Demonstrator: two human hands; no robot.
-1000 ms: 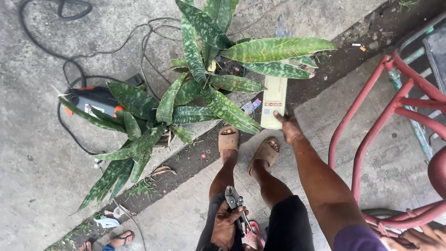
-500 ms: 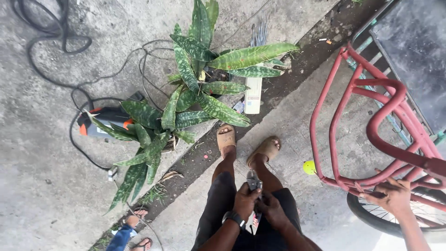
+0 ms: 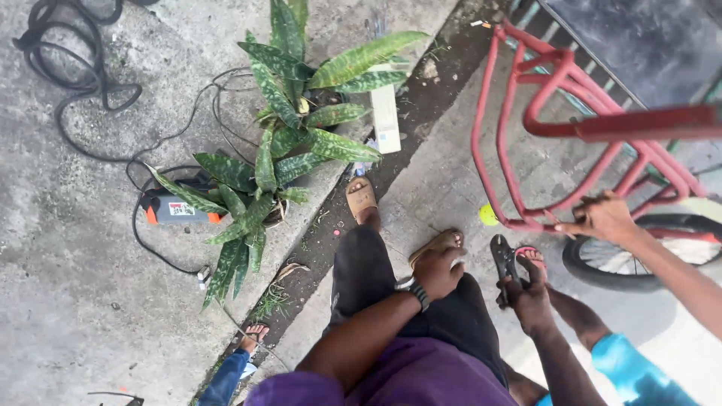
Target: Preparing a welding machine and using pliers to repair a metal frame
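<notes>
While the right hand (image 3: 531,295) grips black pliers (image 3: 502,259), a red frame (image 3: 526,98) stands close ahead, left hand (image 3: 438,271) loosely curled.

Soft, even daylight falls from above, with faint shadows and no glare. The red tubular metal frame (image 3: 594,113) is blurred; edges bend slightly.
</notes>
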